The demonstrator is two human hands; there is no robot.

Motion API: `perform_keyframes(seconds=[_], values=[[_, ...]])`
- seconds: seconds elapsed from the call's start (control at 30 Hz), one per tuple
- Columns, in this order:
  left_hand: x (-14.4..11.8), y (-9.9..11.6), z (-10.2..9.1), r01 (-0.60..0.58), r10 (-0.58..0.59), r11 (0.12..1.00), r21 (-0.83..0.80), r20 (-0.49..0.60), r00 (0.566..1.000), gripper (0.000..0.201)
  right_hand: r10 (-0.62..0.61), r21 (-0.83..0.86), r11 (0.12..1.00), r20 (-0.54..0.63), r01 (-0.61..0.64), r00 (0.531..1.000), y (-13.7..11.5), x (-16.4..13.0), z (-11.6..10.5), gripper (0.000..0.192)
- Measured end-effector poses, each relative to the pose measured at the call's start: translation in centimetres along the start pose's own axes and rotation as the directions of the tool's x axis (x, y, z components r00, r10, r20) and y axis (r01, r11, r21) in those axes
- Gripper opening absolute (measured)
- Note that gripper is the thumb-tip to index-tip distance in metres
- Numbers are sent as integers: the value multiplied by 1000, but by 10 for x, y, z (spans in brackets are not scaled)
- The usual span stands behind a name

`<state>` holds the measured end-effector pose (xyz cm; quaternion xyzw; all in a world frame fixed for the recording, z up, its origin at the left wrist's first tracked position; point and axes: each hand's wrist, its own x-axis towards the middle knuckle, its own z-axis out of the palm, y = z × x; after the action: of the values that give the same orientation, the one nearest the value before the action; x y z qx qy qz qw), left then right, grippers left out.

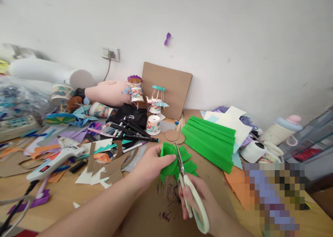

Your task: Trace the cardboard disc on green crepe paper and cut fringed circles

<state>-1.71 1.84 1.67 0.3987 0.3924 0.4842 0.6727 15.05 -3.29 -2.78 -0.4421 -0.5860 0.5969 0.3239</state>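
Green crepe paper piece (pixel 173 160), crumpled and scalloped at the edges, held just above the worktop (pixel 62 199) in the middle foreground. Pinched at its left edge by the left hand (pixel 152 164), fingers (pixel 168 158) closed over the paper, thumb on top. Cut into from below by scissors (pixel 191 199) with pale green handles, gripped in the right hand (pixel 200 202); fingers curled through and around the loops, blades (pixel 179 160) slightly parted and lying across the middle of the paper, tips pointing away toward the wall. Paper thus between the two hands, touching the left fingers and the blades, apart from the right fingers.

Just beyond, two cardboard discs (pixel 174 136) flat on the worktop. To the right, a folded stack of green crepe paper (pixel 210 141), pleated, lying partly over pale sheets. To the left, black markers (pixel 132 131) in a loose pile, cardboard scraps (pixel 114 166), and a white glue gun (pixel 56 160) near the left edge. Further back, decorated paper cups (pixel 153 124) and a brown cardboard sheet (pixel 166 88) leaning against the white wall.
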Motion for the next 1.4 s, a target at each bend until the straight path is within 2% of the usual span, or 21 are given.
perform_keyframes(seconds=[0.3,0.57,0.83,1.0,1.17,1.4], values=[[2,-3,-2,-13,13,1000,-5,12,1000,24,1,11,1000,-6,-1,1000,5,1,0,58],[3,-3,-3,-35,36,999,-22,41,999,19,61,-12,998,-20,-62,998,0,4,1,62],[2,-2,-3,-21,23,999,-44,46,999,22,99,8,995,-29,-98,995,-2,3,2,63],[1,-1,-2,-20,21,999,-44,29,999,22,88,5,996,-34,-88,995,0,3,2,59],[0,2,-1,-35,34,999,-14,-47,998,22,93,33,995,-34,-92,995,1,3,2,58],[2,0,-4,-33,33,999,19,-4,999,18,25,-18,1000,-9,-25,1000,0,-1,1,58]])
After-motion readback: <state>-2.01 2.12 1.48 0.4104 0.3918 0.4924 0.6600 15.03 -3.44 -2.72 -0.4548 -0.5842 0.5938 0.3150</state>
